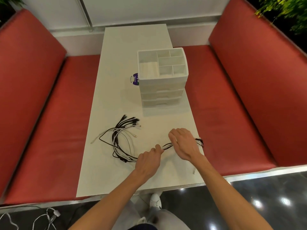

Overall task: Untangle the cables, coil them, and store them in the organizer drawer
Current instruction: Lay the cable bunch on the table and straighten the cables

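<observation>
Head view: a narrow white table (119,47) with a smooth matte top runs away between two red padded benches (33,80), leaving open surface at its far end and along its left side. A white plastic organizer (162,82) stands toward the right edge, past the middle. It is boxy, with three shut drawers stacked under an open tray split into rectangular compartments. A round purple label (135,79) lies against its left side.

The cables (114,138), thin black and white cords, lie in a loose curved bundle on the near left of the table, plug ends fanned toward the organizer. A strand of them stretches right to the table's right edge.

The left hand (147,161) pinches that strand with curled fingers. Just beside it, the right hand (184,143) lies palm down over the same strand; whether it grips cannot be told. Dark glossy floor (249,196) lies beyond the near edge.
</observation>
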`<state>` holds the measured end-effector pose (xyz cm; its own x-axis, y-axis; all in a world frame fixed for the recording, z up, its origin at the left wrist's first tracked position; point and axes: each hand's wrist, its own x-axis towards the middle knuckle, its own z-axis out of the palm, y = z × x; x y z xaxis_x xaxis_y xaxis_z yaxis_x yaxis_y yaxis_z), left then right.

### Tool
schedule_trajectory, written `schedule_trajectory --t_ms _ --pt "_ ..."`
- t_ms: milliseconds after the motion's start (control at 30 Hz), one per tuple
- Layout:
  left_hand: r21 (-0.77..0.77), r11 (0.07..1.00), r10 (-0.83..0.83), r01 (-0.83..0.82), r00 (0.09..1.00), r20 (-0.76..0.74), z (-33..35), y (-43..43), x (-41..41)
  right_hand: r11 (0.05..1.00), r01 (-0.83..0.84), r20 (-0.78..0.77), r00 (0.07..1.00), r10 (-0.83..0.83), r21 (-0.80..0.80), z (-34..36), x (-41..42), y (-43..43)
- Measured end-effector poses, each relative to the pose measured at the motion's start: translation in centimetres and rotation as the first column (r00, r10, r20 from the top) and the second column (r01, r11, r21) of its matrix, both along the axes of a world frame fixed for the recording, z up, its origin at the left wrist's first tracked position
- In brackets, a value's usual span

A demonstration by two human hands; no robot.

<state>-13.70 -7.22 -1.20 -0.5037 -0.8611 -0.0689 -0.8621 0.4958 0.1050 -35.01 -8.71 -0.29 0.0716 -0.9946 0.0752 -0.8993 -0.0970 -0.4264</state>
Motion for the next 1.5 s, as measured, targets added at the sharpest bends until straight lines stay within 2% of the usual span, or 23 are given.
schedule_trajectory --t_ms 100,200,300,400,467,567,667,767,833,900,967,1067,1200,1333,1500 --pt "-0.004 1.0 0.0 0.0 0.995 -0.098 0.4 -0.6 -0.4 0.985 -0.135 0.033 0.991 0.132 0.105 1.3 2.5 -0.1" --pt "-0.027 0.999 -0.046 0.042 0.989 -0.14 1.1 -1.0 -0.1 0.957 -0.096 0.082 0.994 0.077 0.272 1.0 2.1 0.2" --pt "0.177 0.98 -0.06 0.09 0.985 -0.164 1.6 -1.7 0.2 0.955 -0.172 0.032 0.985 0.169 0.243 1.2 1.5 0.3" --pt "0.39 0.911 -0.057 0.132 0.979 -0.197 1.8 -3.0 1.5 0.927 -0.263 -0.006 0.962 0.275 0.266 1.5 0.6 0.0" --pt "0.452 0.875 -0.093 0.174 0.976 -0.196 1.9 -3.9 2.8 0.911 -0.281 0.003 0.956 0.294 0.302 1.8 -0.2 0.1" --pt "0.326 0.929 -0.158 0.175 0.984 -0.077 2.0 -4.4 3.5 0.912 -0.313 -0.074 0.937 0.342 0.265 1.8 -0.4 0.6" --pt "0.132 0.99 -0.059 0.043 0.992 0.116 1.8 -3.0 1.2 0.941 -0.265 -0.298 0.9 0.32 0.21 0.9 0.4 0.5" --pt "0.148 0.985 0.038 -0.085 0.954 0.297 2.4 -1.8 -1.4 0.958 -0.19 -0.443 0.856 0.268 0.215 -0.8 1.8 0.8" --pt "0.161 0.982 0.048 -0.101 0.952 0.303 2.3 -2.0 -1.6 0.959 -0.218 -0.437 0.856 0.276 0.178 -1.6 1.3 0.8" --pt "0.106 0.991 0.05 -0.08 0.965 0.259 2.1 -2.3 -0.7 0.959 -0.238 -0.38 0.882 0.279 0.152 -1.3 0.0 0.7" --pt "0.057 0.997 0.036 -0.049 0.979 0.201 1.7 -2.4 0.5 0.956 -0.221 -0.371 0.885 0.28 0.195 -1.1 -2.3 0.4" --pt "0.019 1.0 0.0 -0.002 0.993 0.115 1.2 -2.3 1.4 0.971 -0.066 -0.436 0.885 0.165 0.232 -1.8 -7.1 0.6" --pt "0.046 0.997 -0.058 0.056 0.997 0.044 2.0 -1.7 0.4 0.986 0.108 -0.487 0.873 -0.031 0.129 -2.2 -11.5 2.0" --pt "0.053 0.994 -0.098 0.099 0.995 -0.008 2.5 -1.3 -2.1 0.945 0.28 -0.314 0.924 -0.218 0.168 0.1 -12.5 2.5" --pt "0.02 0.994 -0.112 0.112 0.993 0.025 2.0 -1.9 -3.1 0.873 0.47 -0.174 0.877 -0.447 0.126 0.0 -11.6 3.0"
